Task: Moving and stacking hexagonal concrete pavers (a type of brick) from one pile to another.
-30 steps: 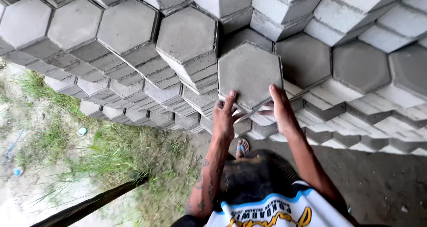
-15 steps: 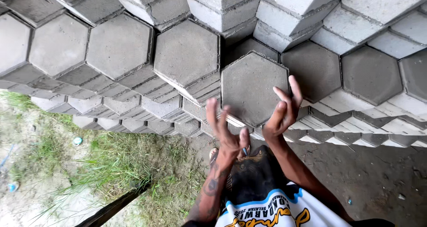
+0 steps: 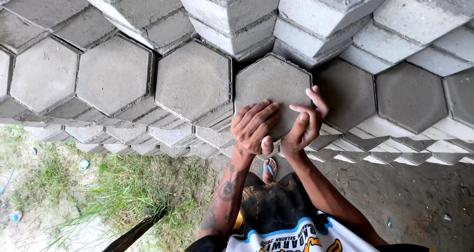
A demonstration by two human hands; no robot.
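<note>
A stepped wall of stacked grey hexagonal concrete paving blocks [image 3: 113, 74] fills the upper part of the view, taller piles [image 3: 316, 20] rising behind a lower row of flat tops. Below it lies bare dark ground [image 3: 410, 197] on the right and a patch of green grass [image 3: 128, 188] on the left. In the middle of the lower row sits one darker grey hexagonal concrete block [image 3: 274, 86], level with its neighbours on both sides; half a second ago it stood tilted up against the stack, gripped at its lower edges, and now it lies flat in its place. The left hand [image 3: 253, 128] rests palm-down on the block's near part, fingers spread and flat, gripping nothing. The right hand [image 3: 305, 123] touches the block's near right edge with loosely curled fingers, open rather than clasped; earlier both hands clamped the block from beneath. Under the hands, a foot in a blue flip-flop sandal [image 3: 269, 169] shows on the ground.
</note>
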